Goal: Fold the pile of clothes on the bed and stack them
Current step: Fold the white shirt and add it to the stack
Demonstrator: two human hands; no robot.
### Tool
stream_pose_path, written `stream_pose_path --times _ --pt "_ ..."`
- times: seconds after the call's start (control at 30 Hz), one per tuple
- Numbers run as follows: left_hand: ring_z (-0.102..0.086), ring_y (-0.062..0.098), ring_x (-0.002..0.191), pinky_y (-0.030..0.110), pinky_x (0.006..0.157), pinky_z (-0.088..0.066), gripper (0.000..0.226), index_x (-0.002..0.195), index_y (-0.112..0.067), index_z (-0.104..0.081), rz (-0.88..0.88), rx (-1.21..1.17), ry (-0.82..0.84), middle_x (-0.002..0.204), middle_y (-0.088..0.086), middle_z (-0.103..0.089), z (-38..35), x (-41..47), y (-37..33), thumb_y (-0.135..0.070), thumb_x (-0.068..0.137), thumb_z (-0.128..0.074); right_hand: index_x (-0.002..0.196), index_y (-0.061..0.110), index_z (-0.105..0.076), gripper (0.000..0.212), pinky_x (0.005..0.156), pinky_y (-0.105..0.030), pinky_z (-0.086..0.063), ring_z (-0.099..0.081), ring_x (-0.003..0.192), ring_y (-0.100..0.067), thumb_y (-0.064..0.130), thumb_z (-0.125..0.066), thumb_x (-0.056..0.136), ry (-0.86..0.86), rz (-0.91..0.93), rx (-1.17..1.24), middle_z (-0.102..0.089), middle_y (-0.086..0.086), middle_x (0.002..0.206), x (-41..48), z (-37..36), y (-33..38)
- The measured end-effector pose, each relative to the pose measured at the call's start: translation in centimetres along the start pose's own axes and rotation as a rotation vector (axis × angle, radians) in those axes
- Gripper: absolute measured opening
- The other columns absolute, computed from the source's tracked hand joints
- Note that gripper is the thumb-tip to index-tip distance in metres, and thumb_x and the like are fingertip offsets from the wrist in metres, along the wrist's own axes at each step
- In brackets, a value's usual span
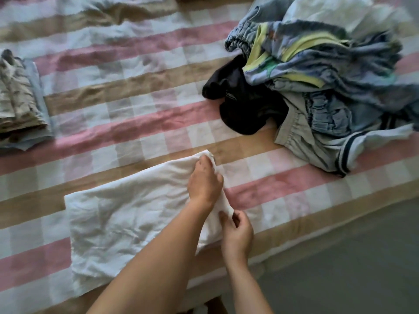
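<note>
A pink, tan and white checked bed (127, 91) fills the frame; the unfolded pile (322, 82) lies upper right, a folded stack (20, 103) at left edge. At lower centre, the white garment (127, 223) is pinched along its right edge by the left hand (205, 180) and right hand (237, 234)

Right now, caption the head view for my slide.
Both hands grip white garment's right edge; unfolded pile waits.

Left hand (205, 180): bare, no ring or watch visible. Right hand (237, 234): bare likewise. Both forearms uncovered, no sleeve in view
</note>
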State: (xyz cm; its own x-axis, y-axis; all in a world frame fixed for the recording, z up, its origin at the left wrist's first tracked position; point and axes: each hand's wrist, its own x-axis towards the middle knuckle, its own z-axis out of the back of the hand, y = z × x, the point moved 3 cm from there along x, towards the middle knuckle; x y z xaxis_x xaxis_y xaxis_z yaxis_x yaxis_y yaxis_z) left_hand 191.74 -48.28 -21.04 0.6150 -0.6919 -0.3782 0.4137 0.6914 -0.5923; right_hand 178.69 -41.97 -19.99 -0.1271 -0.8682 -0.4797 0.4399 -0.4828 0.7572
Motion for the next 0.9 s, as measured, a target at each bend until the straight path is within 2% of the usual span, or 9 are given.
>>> stream_pose_path --times 0.1,0.17,0.23,0.33,0.47,0.6,0.77,0.83,0.9 --pt "-0.053 0.026 0.077 0.029 0.065 -0.035 0.011 0.086 -0.008 -0.051 0.009 -0.184 -0.007 0.085 0.008 -0.057 1.6 -0.2 0.8 -0.007 0.077 -0.058 0.081 0.008 -0.064 0.008 0.071 -0.028 -0.049 -0.06 0.074 -0.015 0.011 -0.07 0.08 0.001 -0.072 0.166 -0.068 -0.006 0.079 -1.0 0.0 0.5" --pt "-0.054 0.018 0.072 0.021 0.063 -0.038 0.007 0.086 -0.007 -0.059 0.039 -0.34 0.011 0.077 0.002 -0.058 3.2 -0.7 1.7 -0.006 0.079 -0.06 0.08 0.011 -0.064 0.008 0.067 -0.017 -0.05 -0.062 0.072 -0.009 0.012 -0.072 0.078 0.03 -0.083 0.238 -0.068 -0.002 0.076 -2.4 -0.1 1.4" --pt "-0.058 0.015 0.072 0.022 0.065 -0.046 0.006 0.086 -0.009 -0.063 0.104 -0.608 0.071 0.076 0.001 -0.061 5.2 -1.5 2.9 -0.005 0.083 -0.06 0.078 0.016 -0.065 0.01 0.06 -0.01 -0.047 -0.063 0.067 -0.002 0.011 -0.074 0.076 0.077 -0.044 0.277 -0.069 0.004 0.072 -4.2 -0.4 2.3" --pt "-0.064 0.009 0.069 0.021 0.059 -0.051 0.017 0.089 -0.014 -0.066 0.182 -1.022 0.169 0.076 -0.003 -0.068 9.3 -3.2 5.8 0.0 0.088 -0.055 0.073 0.02 -0.07 0.015 0.058 -0.012 -0.048 -0.065 0.066 -0.003 0.006 -0.075 0.074 0.196 0.107 0.262 -0.07 0.003 0.07 -7.9 -1.8 3.8" --pt "-0.067 0.012 0.074 0.023 0.062 -0.055 0.023 0.098 -0.011 -0.063 0.21 -1.265 0.15 0.082 -0.001 -0.071 15.0 -5.6 11.6 0.003 0.089 -0.047 0.077 0.028 -0.068 0.027 0.065 -0.018 -0.05 -0.062 0.071 -0.004 0.004 -0.076 0.068 0.347 0.506 0.074 -0.063 0.012 0.076 -12.9 -5.3 4.8" --pt "-0.068 0.01 0.072 0.021 0.061 -0.055 0.03 0.1 -0.012 -0.061 0.27 -1.314 0.01 0.079 -0.001 -0.071 18.3 -7.2 18.1 0.009 0.089 -0.043 0.08 0.021 -0.069 0.021 0.065 -0.021 -0.048 -0.056 0.073 -0.005 0.006 -0.074 0.066 0.457 0.791 -0.167 -0.061 0.008 0.075 -16.6 -9.9 3.9" --pt "-0.062 0.018 0.074 0.024 0.066 -0.054 0.032 0.094 -0.014 -0.06 0.425 -1.204 -0.151 0.08 0.004 -0.065 18.0 -7.5 23.7 0.012 0.089 -0.043 0.086 0.013 -0.07 0.017 0.067 -0.021 -0.041 -0.052 0.077 -0.012 0.002 -0.068 0.073 0.667 0.853 -0.418 -0.062 -0.001 0.08 -18.7 -14.7 1.5" --pt "-0.058 0.026 0.085 0.029 0.074 -0.05 0.031 0.097 -0.012 -0.06 0.466 -1.03 -0.221 0.088 0.006 -0.062 17.6 -7.4 24.9 0.012 0.088 -0.042 0.096 0.012 -0.069 0.02 0.075 -0.024 -0.041 -0.056 0.086 -0.019 0.005 -0.061 0.08 0.771 0.82 -0.535 -0.062 -0.005 0.09 -18.8 -15.8 0.4" --pt "-0.055 0.03 0.097 0.031 0.084 -0.044 0.032 0.109 -0.009 -0.057 0.466 -0.695 -0.397 0.1 0.01 -0.059 17.7 -7.5 25.0 0.008 0.087 -0.042 0.105 0.013 -0.066 0.022 0.082 -0.025 -0.04 -0.055 0.094 -0.022 0.013 -0.055 0.086 0.876 0.793 -0.589 -0.06 -0.006 0.098 -18.5 -16.1 0.2"
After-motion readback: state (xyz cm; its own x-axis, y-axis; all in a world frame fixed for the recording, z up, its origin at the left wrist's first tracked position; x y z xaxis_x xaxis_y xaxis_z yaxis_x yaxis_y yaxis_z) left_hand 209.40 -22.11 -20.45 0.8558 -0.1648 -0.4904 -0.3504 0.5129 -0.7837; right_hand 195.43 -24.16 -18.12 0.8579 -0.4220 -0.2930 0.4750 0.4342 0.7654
